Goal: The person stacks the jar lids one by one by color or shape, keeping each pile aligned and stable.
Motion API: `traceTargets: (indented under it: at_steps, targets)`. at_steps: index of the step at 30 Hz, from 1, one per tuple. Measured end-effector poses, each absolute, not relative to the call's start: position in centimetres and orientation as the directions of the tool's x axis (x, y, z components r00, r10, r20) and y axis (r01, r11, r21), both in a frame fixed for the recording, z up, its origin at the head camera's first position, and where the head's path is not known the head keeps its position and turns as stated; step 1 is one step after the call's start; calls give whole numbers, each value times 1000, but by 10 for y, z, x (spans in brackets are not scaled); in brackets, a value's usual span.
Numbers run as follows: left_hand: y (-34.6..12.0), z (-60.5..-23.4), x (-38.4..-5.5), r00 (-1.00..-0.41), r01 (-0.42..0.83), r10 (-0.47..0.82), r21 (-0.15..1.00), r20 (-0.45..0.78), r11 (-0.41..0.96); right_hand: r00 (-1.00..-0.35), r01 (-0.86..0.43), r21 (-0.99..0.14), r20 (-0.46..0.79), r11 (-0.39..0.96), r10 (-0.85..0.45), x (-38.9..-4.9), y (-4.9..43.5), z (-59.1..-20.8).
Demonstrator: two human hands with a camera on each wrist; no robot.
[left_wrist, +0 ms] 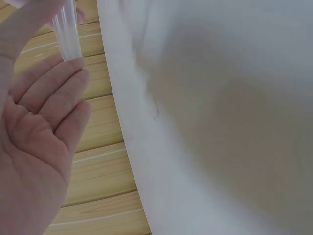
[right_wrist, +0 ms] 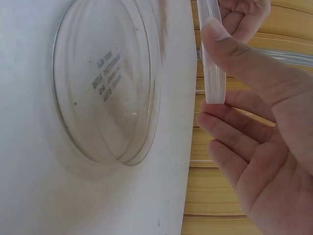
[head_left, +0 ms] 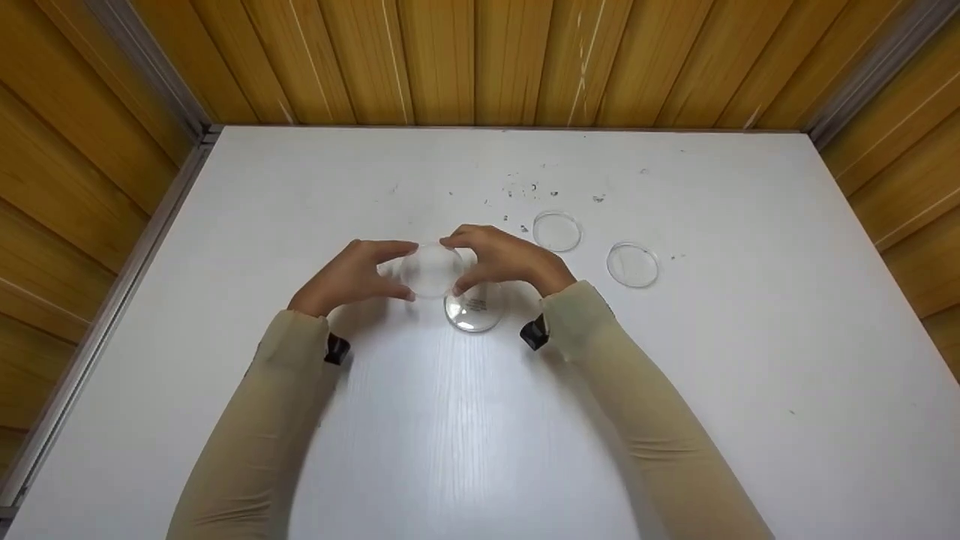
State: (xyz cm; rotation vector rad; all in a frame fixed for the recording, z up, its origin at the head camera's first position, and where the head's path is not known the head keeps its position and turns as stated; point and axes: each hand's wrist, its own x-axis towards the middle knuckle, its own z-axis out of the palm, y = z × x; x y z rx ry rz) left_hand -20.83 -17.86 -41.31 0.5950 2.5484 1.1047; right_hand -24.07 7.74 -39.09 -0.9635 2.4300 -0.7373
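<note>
Both hands hold one clear round petri dish (head_left: pixel 432 271) a little above the white table (head_left: pixel 480 420). My left hand (head_left: pixel 358 273) pinches its left rim between thumb and fingers; the dish edge (left_wrist: pixel 67 34) shows at those fingertips. My right hand (head_left: pixel 501 259) pinches the right rim, seen edge-on as the dish (right_wrist: pixel 213 63) under the thumb. Just below the held dish, another clear petri dish (head_left: pixel 474 307) with small printed text lies flat on the table; the right wrist view shows this dish (right_wrist: pixel 105 81) close up.
Two more clear dishes lie farther right: one (head_left: pixel 556 230) behind my right hand, another (head_left: pixel 633 264) beyond it. Small dark specks (head_left: pixel 525 191) dot the table's far middle. Wooden panel walls (head_left: pixel 480 60) enclose the table on three sides.
</note>
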Motion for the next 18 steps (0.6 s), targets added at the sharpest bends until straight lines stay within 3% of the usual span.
traceTargets:
  at_steps: [18]
  targets:
    - [-152,-423,-200,-858,289,509,754,-69,590,-694,-445,-671,-160,593,-702,-226,109,-403]
